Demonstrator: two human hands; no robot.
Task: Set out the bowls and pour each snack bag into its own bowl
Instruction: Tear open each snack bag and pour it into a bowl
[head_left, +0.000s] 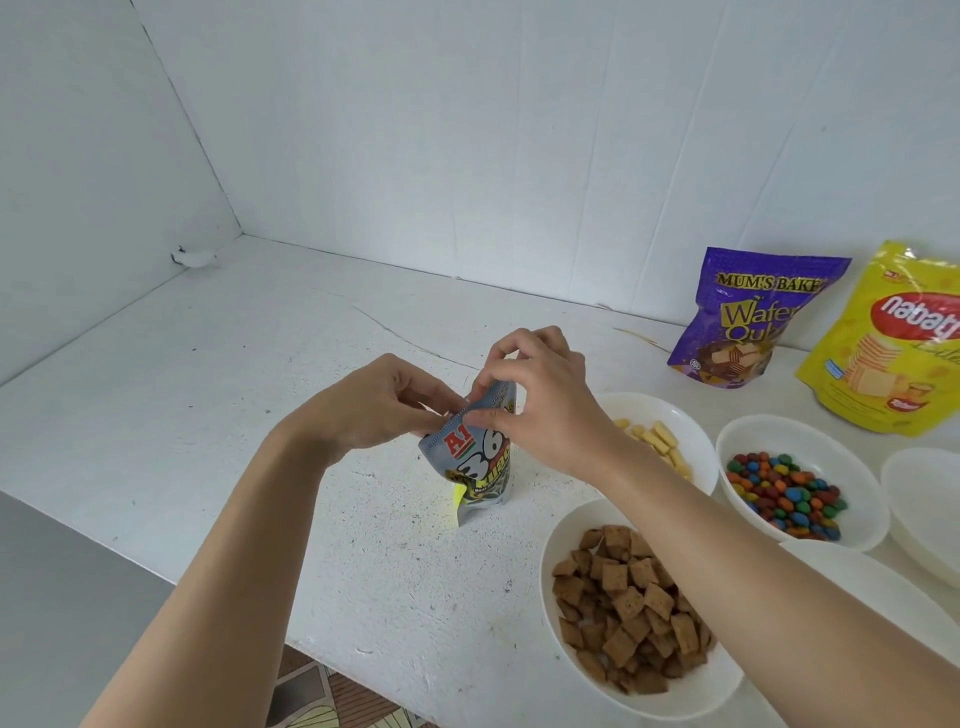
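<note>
The small snack bag (470, 460) is thin printed plastic film, shiny and creased. The purple pouch (748, 317) and the yellow pouch (893, 353) are glossy film too. The white bowls (571, 525) look like smooth plastic with a soft sheen. The candies (779, 493) shine, while the brown squares (628, 608) are matt and rough. The desk (208, 374) is white-painted, matt, gritty and speckled.

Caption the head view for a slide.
Left hand and right hand pinch the top of a grey snack bag beside a bowl of brown squares.
</note>
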